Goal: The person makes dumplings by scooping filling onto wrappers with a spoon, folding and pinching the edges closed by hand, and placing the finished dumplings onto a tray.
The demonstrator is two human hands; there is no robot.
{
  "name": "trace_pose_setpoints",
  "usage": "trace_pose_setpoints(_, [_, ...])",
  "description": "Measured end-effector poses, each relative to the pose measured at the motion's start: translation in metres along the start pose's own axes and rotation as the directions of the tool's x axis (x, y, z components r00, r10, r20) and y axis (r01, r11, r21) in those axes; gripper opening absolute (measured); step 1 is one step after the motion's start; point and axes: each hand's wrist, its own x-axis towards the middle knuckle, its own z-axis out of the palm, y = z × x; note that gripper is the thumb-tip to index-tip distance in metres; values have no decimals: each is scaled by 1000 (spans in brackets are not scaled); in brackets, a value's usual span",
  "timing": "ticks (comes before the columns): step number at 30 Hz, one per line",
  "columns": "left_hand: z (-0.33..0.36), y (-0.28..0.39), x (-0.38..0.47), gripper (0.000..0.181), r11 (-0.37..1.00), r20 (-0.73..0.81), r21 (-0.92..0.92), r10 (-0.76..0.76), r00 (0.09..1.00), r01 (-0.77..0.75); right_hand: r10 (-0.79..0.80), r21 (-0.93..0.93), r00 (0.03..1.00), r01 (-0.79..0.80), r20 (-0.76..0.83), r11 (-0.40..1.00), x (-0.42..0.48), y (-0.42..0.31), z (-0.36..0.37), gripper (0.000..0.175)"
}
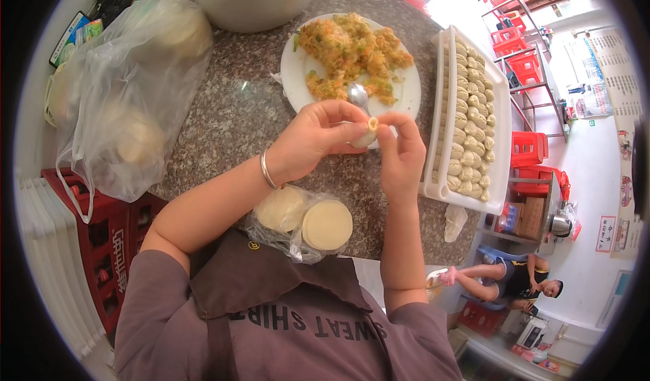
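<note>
Between my hands is a small dumpling [363,136] with a gathered top. My left hand [317,137], with a bangle at the wrist, cups its body. The thumb and finger of my right hand [403,152] pinch the dough at its top edge. Just beyond my hands, a white plate [293,84] holds chopped vegetable filling [337,45] and a metal spoon [357,95]. Round dough wrappers [327,224] lie stacked in two piles on clear plastic near my body. At the right, rows of pleated dumplings [469,127] fill a white plastic tray [500,142].
A large pot [254,5] stands at the counter's far side. Clear plastic bags [137,91] with pale dough rounds lie at the left, above red crates [96,259]. A crumpled tissue [455,222] is near the tray. A person [528,279] sits off to the right.
</note>
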Motion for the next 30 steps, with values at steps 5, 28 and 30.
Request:
trace_pose_setpoints(5, [5,1,0,8,992,-5,109,67,998,-66,-75,-124,997,73,-7,990,0,3,0,8])
trace_pose_setpoints(28, [-1,7,-1,33,984,156,-119,-115,981,134,30,222,999,-39,44,974,4,-2,-14,10])
trace_pose_setpoints(30, [-3,7,0,35,977,186,-137,-134,973,161,-37,182,999,32,25,983,6,2,-16,10])
